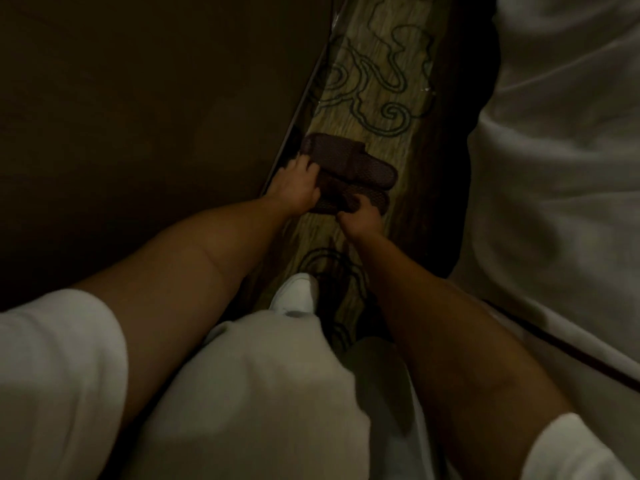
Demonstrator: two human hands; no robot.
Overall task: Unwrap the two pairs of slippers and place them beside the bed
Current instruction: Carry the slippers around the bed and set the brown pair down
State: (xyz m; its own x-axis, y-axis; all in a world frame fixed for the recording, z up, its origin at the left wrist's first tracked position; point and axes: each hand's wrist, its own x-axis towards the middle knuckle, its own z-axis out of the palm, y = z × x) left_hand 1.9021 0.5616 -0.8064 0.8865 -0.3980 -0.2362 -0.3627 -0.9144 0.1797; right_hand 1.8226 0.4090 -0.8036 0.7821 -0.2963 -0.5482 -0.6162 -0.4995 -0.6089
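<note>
Two dark brown woven slippers lie side by side on the patterned carpet, toes pointing right. The far slipper (349, 157) rests flat. The near slipper (360, 197) lies right behind it. My left hand (294, 188) presses on the heel ends of both, fingers curled over them. My right hand (360, 220) pinches the near slipper's front edge. The bed (554, 168) with white bedding runs along the right. The light is dim, and no wrapping is visible.
A dark cabinet or wall panel (156, 116) fills the left side, leaving a narrow carpet strip (377, 71). My white shoe (298, 292) and pale trouser knee (263, 375) are on the strip just behind the slippers.
</note>
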